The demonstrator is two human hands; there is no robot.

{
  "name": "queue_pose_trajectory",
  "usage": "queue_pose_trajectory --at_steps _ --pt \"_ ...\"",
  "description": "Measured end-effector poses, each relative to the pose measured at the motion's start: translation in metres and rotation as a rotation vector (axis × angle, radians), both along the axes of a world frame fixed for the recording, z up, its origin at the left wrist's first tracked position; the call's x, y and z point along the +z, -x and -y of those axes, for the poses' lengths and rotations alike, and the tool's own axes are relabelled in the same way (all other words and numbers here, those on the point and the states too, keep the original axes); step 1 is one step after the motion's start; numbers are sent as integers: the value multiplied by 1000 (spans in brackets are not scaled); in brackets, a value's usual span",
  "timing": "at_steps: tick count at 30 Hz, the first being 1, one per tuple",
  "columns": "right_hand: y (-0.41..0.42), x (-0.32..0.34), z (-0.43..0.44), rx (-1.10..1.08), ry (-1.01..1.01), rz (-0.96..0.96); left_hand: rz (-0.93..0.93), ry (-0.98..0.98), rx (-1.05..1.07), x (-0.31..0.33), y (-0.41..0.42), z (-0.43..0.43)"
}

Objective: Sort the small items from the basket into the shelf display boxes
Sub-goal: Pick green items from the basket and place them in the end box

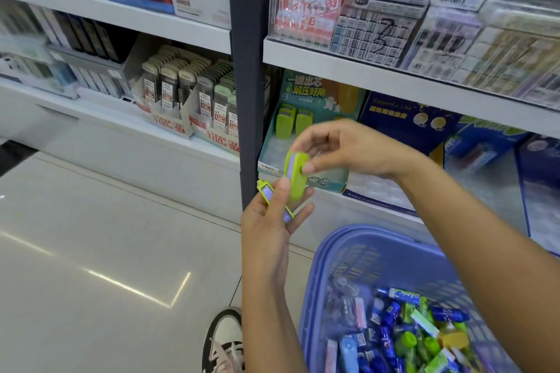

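Green case (298, 180) upright in right hand (348, 148) (second case (265, 190) slanted, left hand (269, 230))

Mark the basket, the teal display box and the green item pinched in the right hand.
basket (363, 233): head view, far rim.
teal display box (329, 182): head view, front wall.
green item (298, 183): head view, lower green body.
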State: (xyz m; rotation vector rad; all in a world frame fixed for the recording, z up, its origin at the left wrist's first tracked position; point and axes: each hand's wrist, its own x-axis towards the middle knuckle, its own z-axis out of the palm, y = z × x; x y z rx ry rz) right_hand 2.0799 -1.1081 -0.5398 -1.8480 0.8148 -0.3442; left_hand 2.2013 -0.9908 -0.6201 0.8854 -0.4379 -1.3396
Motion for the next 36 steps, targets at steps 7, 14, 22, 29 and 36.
queue_pose_trajectory --at_steps 7,14,22,29,36 --pt "-19 -40 55 -585 579 -292 192 -251 99 -6 5 1" --pt "-23 -56 65 -549 660 -341 75 -306 116 -10 -2 5" --pt "-19 -53 63 -428 939 -553 -126 -205 62 -5 -7 3" --pt "-14 -50 59 -301 1019 -651 -136 -201 4 1 -2 2" --pt "-20 -49 64 -323 1031 -661 -118 -203 -11 -2 0 4"
